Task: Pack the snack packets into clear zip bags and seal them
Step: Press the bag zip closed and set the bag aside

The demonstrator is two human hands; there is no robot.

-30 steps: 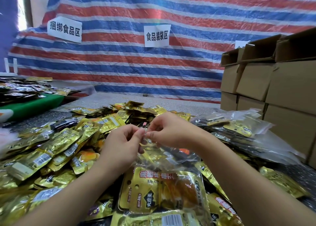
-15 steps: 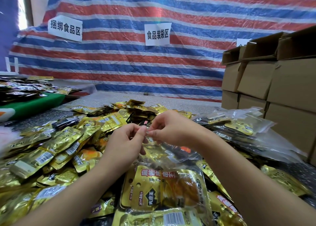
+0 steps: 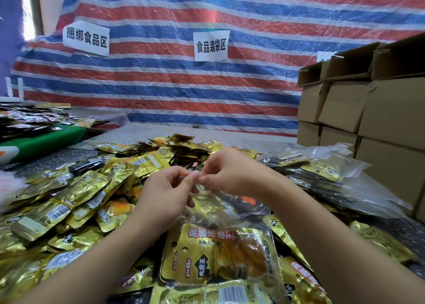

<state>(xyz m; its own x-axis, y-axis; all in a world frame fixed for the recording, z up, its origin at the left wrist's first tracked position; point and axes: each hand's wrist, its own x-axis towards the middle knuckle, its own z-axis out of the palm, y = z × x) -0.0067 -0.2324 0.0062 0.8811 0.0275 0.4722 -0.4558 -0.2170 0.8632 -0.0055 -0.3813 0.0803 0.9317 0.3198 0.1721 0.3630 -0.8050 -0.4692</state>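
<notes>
A clear zip bag (image 3: 218, 246) filled with gold snack packets hangs in front of me, its top edge raised between my hands. My left hand (image 3: 165, 193) pinches the bag's zip strip with thumb and forefinger. My right hand (image 3: 232, 172) pinches the same strip right beside it, fingertips nearly touching. A gold packet with red lettering (image 3: 213, 253) shows through the bag's front. Loose gold snack packets (image 3: 69, 202) lie heaped across the table on the left and under the bag.
Filled clear bags (image 3: 322, 172) are piled at the right. Stacked cardboard boxes (image 3: 368, 110) stand behind them. A striped tarp wall (image 3: 184, 85) with paper signs closes the back. A second table with dark packets (image 3: 30, 119) sits far left.
Both hands stay pinched together on the bag's top edge; they have shifted only slightly, and the bag hangs much as before.
</notes>
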